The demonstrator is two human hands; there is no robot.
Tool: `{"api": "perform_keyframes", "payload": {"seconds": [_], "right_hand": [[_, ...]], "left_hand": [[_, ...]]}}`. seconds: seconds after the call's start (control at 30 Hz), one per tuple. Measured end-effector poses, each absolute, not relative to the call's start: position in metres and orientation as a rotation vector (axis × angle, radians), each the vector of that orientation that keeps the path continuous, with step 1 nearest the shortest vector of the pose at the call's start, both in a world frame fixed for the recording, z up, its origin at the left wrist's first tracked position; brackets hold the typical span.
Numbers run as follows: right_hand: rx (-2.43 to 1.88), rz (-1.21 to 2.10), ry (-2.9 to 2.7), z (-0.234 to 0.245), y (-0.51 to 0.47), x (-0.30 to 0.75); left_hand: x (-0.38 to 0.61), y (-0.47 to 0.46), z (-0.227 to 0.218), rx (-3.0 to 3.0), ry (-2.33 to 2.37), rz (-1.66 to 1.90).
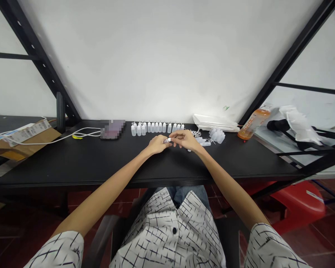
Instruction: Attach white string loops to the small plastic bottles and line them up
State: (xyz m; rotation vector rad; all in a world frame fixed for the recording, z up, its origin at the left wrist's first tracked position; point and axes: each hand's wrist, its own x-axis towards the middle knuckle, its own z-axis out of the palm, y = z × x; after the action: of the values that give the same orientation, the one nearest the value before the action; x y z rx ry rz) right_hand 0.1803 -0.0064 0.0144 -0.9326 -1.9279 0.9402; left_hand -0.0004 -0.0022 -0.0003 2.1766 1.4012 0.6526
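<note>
Over the table (72, 167), left hand (157, 144) and right hand (185, 139) — fingers pinching — hold a whitish, probably plastic cap (167, 140).

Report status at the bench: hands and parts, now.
Left hand and right hand pinching small white plastic piece. White plastic bottles lined up beyond. Loose white plastic parts right of right hand.

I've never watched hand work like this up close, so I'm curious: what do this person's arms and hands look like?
The left hand and right hand wear no gloves, and both forearms are bare. The left sleeve and right sleeve belong to a white shirt with thin black crisscross lines and a dark button.
</note>
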Motion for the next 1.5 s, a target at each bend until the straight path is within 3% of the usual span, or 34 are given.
{"api": "perform_keyframes", "payload": {"seconds": [0.33, 0.67, 0.97, 1.07, 1.27, 1.5], "right_hand": [[-1.027, 0.937, -2.029, 0.0128, -0.0053, 0.1816], [-1.080, 0.425, -2.239, 0.0162, -0.0053, 0.1782], [-1.000, 1.019, -2.068, 0.0172, -0.0076, 0.1870], [-1.059, 0.977, -2.109, 0.0166, -0.0078, 0.1845], [-1.103, 0.506, -2.211, 0.0206, -0.0117, 0.1832], [-1.037, 0.815, -2.136, 0.0175, -0.0095, 0.1860]], "left_hand": [[0.0012, -0.0016, -0.0034, 2.309, 1.442, 0.636], [0.0043, -0.0053, -0.0005, 2.352, 1.498, 0.560], [0.0027, -0.0062, -0.0015, 2.365, 1.464, 0.560], [0.0027, -0.0060, -0.0024, 2.378, 1.466, 0.558], [0.0023, -0.0036, -0.0031, 2.392, 1.483, 0.557], [0.0016, -0.0054, -0.0021, 2.414, 1.470, 0.541]]}}
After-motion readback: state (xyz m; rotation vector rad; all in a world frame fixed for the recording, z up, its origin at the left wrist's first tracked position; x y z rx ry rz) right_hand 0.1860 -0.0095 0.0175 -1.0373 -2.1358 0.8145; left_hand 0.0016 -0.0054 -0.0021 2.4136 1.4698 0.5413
